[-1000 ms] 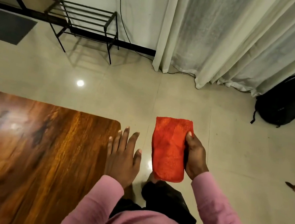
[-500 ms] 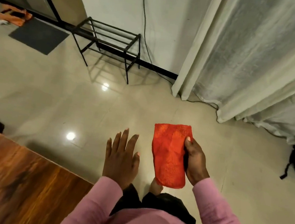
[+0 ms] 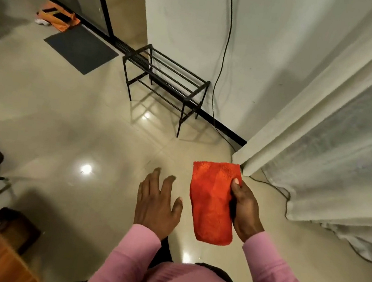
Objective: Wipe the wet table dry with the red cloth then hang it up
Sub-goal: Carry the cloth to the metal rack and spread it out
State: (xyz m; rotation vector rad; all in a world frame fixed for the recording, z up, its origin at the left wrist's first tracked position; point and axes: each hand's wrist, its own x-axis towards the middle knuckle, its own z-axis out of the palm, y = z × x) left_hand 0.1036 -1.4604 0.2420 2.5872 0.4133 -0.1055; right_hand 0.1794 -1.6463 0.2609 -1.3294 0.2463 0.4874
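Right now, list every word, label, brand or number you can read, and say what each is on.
None can be read.
The red cloth in the right hand shows no tag or print.
The orange item beside the grey mat is too blurred to tell.

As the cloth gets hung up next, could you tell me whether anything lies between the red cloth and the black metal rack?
Nothing visible does: only bare tiled floor lies between the red cloth, gripped by the right hand, and the black metal rack. The grey mat lies off to the left.
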